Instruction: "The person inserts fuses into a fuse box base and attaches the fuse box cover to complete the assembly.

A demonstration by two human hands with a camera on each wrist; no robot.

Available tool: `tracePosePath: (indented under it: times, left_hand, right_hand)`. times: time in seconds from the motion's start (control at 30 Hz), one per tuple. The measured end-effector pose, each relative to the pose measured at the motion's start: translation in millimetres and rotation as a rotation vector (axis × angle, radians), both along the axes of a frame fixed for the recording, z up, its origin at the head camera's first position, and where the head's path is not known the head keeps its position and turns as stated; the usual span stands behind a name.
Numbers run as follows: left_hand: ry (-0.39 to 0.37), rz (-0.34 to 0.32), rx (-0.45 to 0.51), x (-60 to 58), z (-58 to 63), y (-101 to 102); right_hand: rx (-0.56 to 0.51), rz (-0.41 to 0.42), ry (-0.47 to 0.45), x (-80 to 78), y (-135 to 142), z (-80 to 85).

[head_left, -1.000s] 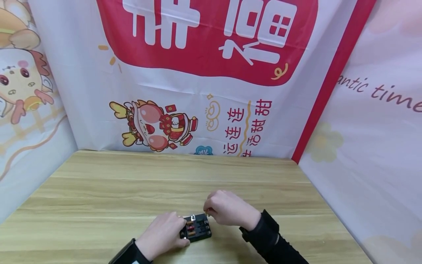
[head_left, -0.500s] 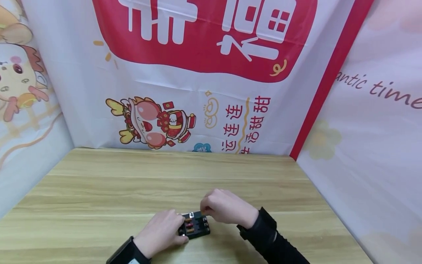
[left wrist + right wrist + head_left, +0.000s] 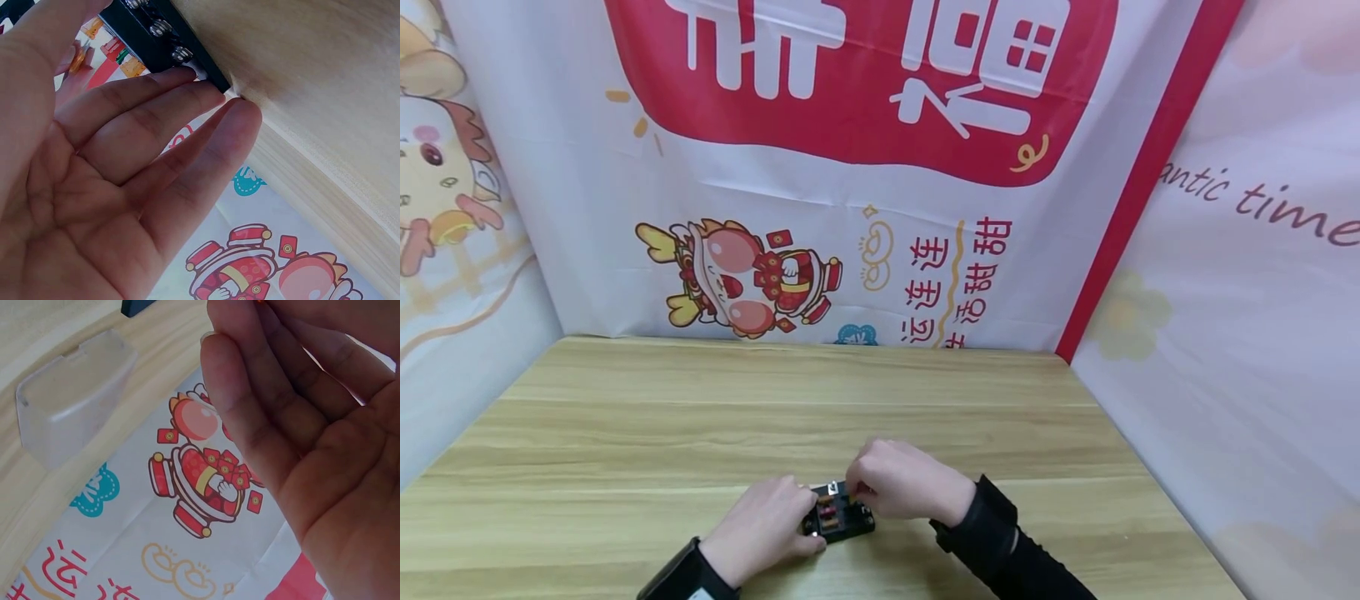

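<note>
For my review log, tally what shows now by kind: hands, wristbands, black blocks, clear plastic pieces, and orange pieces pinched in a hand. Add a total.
Hands: 2 (left hand, right hand)
Black wristbands: 2
Black block: 1
Clear plastic piece: 1
Orange piece pinched in the right hand: 1
Total: 7

The left hand [image 3: 765, 527] and right hand [image 3: 910, 481] were bare. At the bottom of the head view, left of centre, a black band [image 3: 687, 573] with a small white patch [image 3: 701, 594] wrapped one wrist; right of centre, a broad, square-cornered black cuff [image 3: 980, 527] met a bumpy-edged black sleeve [image 3: 1041, 573].
</note>
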State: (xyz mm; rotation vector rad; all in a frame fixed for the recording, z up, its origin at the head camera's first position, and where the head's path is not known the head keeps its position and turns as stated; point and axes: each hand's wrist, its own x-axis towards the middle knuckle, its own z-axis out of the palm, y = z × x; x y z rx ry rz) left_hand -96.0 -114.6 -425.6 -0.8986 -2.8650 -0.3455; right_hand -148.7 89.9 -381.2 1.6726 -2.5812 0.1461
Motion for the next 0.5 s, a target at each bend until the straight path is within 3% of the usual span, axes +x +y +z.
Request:
tracePosePath:
  times: [0.5]
  left_hand:
    - [0.012, -0.012, 0.006, -1.5, -1.6, 0.1]
  right_hand:
    - [0.015, 0.019, 0.004, -1.0, -3.3, -8.1]
